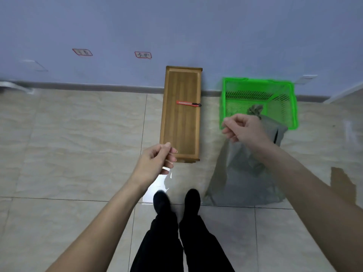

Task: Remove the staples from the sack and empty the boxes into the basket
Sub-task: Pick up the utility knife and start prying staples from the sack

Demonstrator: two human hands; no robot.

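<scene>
On the tiled floor by the wall, a grey sack [241, 173] stands just before the green basket [292, 107]. Her right hand [243, 128] grips the sack's top; the left hand [157, 160] hangs apart, fingers pinched, on what I cannot tell. A cutter [188, 103] lies on the wooden tray [181, 130]. Staple removal seems underway; next the mouth needs opening.

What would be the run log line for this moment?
left hand: pinching, item unclear | right hand: holds grey sack | basket: no boxes
</scene>
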